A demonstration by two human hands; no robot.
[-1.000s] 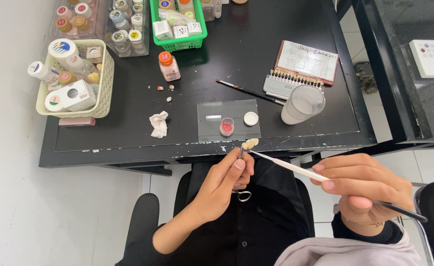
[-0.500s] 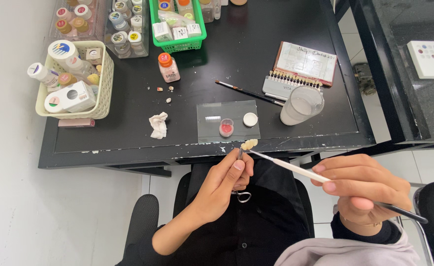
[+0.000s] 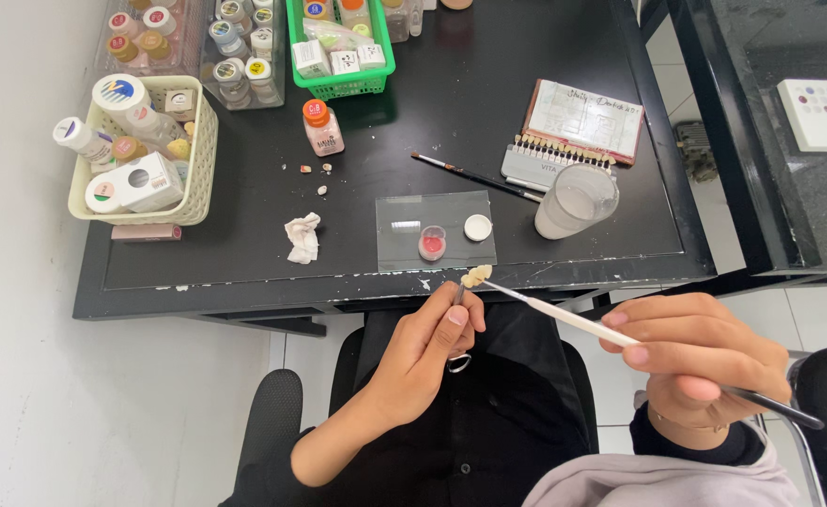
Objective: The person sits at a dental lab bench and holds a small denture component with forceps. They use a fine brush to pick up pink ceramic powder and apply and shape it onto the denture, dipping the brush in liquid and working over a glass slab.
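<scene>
Left hand (image 3: 427, 352) pinches a metal tool (image 3: 458, 319) carrying a small tooth piece (image 3: 475, 275); right hand (image 3: 700, 357) grips a white-handled brush (image 3: 573, 319) — tip touching the piece. Just beyond the piece, on the desk (image 3: 244, 272): glass slab (image 3: 404, 246) with red dish (image 3: 431, 243) — then cup (image 3: 575, 201), shade guide (image 3: 564, 155).

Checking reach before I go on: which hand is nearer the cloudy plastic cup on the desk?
Right. The right hand is below the cloudy plastic cup, off the desk's front edge, holding a white brush. The left hand is farther off, below and left of the cup.
</scene>
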